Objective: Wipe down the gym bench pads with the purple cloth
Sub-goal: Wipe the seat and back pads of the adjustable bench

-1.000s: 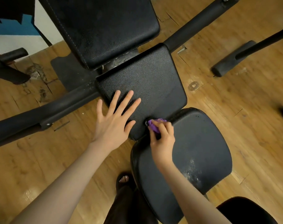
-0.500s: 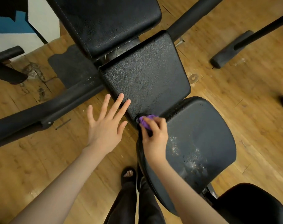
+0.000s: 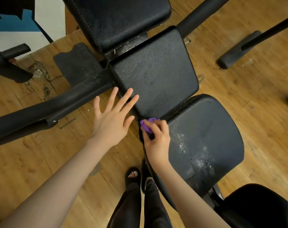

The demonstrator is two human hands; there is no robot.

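Purple cloth (image 3: 148, 125), crumpled into a small wad, sits at the seam where the middle black textured vinyl pad (image 3: 154, 73) meets the rounded black seat pad (image 3: 205, 139), at the left corner of that joint. Only a little of the fabric shows, since the right hand (image 3: 156, 140) pinches it between curled fingers and thumb and presses it down onto the pad edge. The seat pad is smooth and dull, flecked with pale specks and smears across its middle and lower part. The middle pad has a pebbled grain and a stitched border, and the black upper back pad (image 3: 123, 20) beyond it shows white stitching along its left side. The left hand (image 3: 112, 119) is spread flat with fingers straight and apart, its fingertips lying over the left edge of the middle pad, the palm out over the wooden plank floor (image 3: 33, 162) and beside the black padded frame bar (image 3: 41, 112). Compared with half a second ago, the right hand and cloth stay at the same corner of the seam, while the left hand remains spread beside the middle pad with its fingertips reaching slightly further onto that pad's edge.
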